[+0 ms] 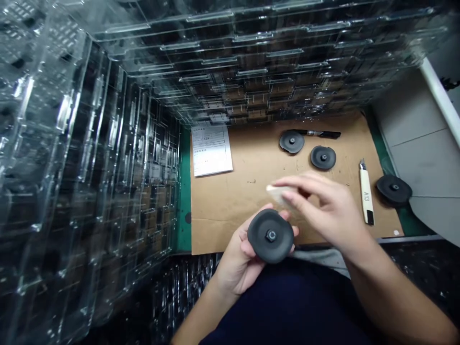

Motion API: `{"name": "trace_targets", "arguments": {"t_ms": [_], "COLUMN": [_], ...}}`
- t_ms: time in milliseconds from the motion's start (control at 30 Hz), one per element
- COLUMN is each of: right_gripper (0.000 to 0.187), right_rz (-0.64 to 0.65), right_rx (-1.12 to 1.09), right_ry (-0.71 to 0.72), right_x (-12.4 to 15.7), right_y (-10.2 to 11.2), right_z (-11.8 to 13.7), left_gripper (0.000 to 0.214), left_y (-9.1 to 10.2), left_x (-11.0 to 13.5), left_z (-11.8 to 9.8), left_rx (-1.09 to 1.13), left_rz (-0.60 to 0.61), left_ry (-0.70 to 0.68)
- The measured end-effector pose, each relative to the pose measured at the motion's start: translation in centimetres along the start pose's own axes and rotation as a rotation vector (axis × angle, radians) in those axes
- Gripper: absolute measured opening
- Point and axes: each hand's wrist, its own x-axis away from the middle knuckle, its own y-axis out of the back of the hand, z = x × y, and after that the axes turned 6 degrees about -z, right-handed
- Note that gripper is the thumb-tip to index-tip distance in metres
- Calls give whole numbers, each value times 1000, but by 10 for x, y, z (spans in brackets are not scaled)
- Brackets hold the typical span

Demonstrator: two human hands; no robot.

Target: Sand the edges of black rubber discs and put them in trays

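Observation:
My left hand point(235, 266) is closed around the edge of a black rounded-square part point(259, 235), dished, with a small metal-tipped boss at its centre. The part's dished face is turned up toward me. Above it and to the right, my right hand point(328, 213) pinches a small whitish piece point(276, 192) between thumb and fingers. Motion blurs this piece, so its kind is unclear. It is apart from the black part. Two similar parts lie on the cardboard beyond my right hand: one part point(286, 143) beside a black marker point(328, 134), another part point(318, 161) nearer.
A cardboard sheet point(215, 211) covers a green mat point(185, 191). Printed paper point(213, 160) lies at its back left. A white utility knife point(365, 191), its blade tip exposed, and another black part point(386, 191) are at right. Stacked clear plastic trays point(118, 129) wall the left and back.

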Motion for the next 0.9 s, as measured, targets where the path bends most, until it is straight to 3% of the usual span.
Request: {"name": "trace_targets", "arguments": {"t_ms": [67, 133, 267, 400, 467, 567, 633, 700, 800, 900], "right_gripper": [19, 20, 24, 21, 21, 20, 22, 28, 30, 25], "right_rz": [-13, 62, 234, 280, 227, 24, -116, -137, 43, 302], "right_rx": [49, 54, -1, -30, -18, 11, 27, 22, -41, -59], "right_ry": [-238, -346, -366, -346, -372, -387, -309, -152, 34, 19], "right_x": [0, 8, 34, 43, 37, 16, 1, -13, -28, -45], "right_y": [1, -4, -22, -31, -26, -13, -9, -11, -24, -34], "right_z": [-23, -42, -56, -56, -54, -37, -17, 4, 23, 27], "left_gripper": [60, 59, 62, 60, 58, 54, 50, 50, 48, 47], "left_y": [2, 6, 11, 10, 8, 7, 6, 7, 9, 11], "left_x": [-5, -9, -18, -27, -31, -35, -39, -42, -46, -50], "left_z": [-4, -8, -16, -24, -26, -28, -28, -29, -34, -41], "left_rx": [51, 89, 110, 85, 75, 69, 67, 46, -11, -49], "left_rz": [52, 70, 70, 71, 59, 14, -33, -86, -167, -264], "left_ry": [27, 38, 74, 77, 68, 43, -2, -57, -95, -185]}}
